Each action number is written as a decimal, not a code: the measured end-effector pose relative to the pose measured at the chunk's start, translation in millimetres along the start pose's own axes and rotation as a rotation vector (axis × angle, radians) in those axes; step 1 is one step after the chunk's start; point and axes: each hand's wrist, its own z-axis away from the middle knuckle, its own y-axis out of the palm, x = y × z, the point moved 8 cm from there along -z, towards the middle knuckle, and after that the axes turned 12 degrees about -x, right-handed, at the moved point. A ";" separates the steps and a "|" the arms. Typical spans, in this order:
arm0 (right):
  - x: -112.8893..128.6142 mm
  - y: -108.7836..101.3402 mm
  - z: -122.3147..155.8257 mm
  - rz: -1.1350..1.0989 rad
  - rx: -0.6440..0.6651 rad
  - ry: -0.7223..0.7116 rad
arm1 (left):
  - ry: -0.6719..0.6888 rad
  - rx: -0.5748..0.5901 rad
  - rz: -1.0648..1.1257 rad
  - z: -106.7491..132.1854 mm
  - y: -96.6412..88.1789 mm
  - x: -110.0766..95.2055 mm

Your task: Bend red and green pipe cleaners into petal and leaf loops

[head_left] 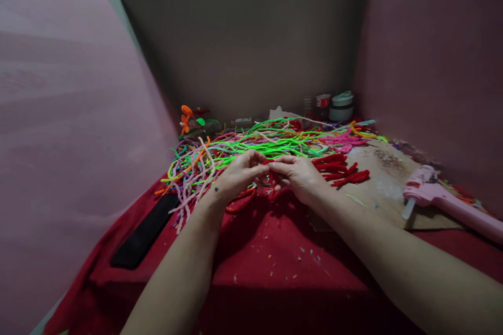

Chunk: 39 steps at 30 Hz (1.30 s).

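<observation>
Red pipe cleaner (269, 161) is held between the two hands, above the near part of the red cloth (271, 267) and just in front of the heap of coloured pipe cleaners (271, 145). By the left hand (245, 170) it is pinched between thumb and fingers; by the right hand (296, 174) it is gripped the same way, with the fingertips of both brought almost together. How the stem is bent between them cannot be told, since most of it is covered by the fingers.

For this fine finger work, the stem is best pinched close to the point being shaped, with one hand kept steady while small turns are made by the other. Pressure should be kept light, so that the fuzz is not flattened and the wire core is not kinked. Care is called for around the red-handled scissors (238, 210), which lie just beneath the hands, and cut ends could be caught on the skin. Finished-looking red loops (340, 170), laid beside the right hand on the cardboard (377, 180), could be used for comparing size.
</observation>
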 end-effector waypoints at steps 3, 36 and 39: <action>2.6 -7.6 -5.1 -0.009 -0.065 -0.026 | -0.011 0.018 -0.089 1.2 -5.6 -0.8; 17.4 -10.9 -3.7 0.153 -0.142 -0.246 | -0.026 -0.109 -0.061 9.3 -1.5 -14.6; 16.5 -11.5 -3.4 0.154 -0.149 -0.230 | -0.001 -0.089 -0.097 9.5 2.3 -14.4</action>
